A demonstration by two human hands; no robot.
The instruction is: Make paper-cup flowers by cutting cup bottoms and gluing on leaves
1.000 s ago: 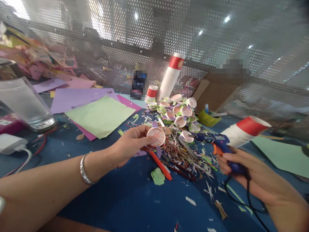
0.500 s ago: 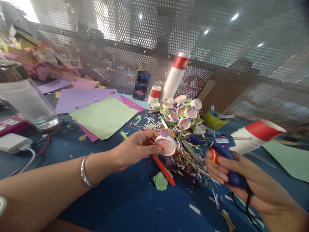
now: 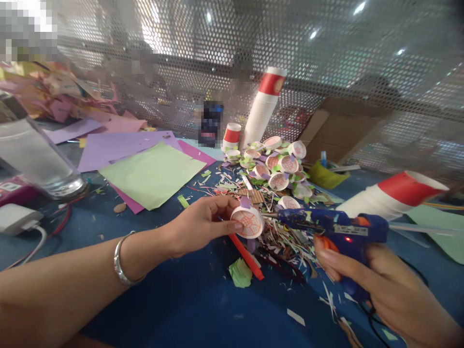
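Note:
Between thumb and fingers, my left hand (image 3: pixel 205 224) pinches a paper cup bottom (image 3: pixel 250 222), a white-rimmed disc with an orange line pattern and purple paper tabs at top and bottom. My right hand (image 3: pixel 373 275) is wrapped round the handle of a blue hot glue gun (image 3: pixel 326 224), fingers at its orange trigger. The gun's small red light is lit, and a clear glue stick sticks out of its back. Its nozzle points left, at or very near the disc's right edge; I cannot tell whether they touch.
Similar discs with green and purple tabs form a pile (image 3: pixel 279 164) amid paper scraps. Behind stands a leaning paper cup stack (image 3: pixel 263 106); another cup stack (image 3: pixel 395 193) lies right. Coloured sheets (image 3: pixel 152 174) and a glass of water (image 3: pixel 43 159) are left. An orange-red cutter (image 3: pixel 248 256) lies below the disc.
The glue gun has swung level, its nozzle now by the disc's right edge. My left hand holds the disc in nearly the same place. The view has shifted slightly.

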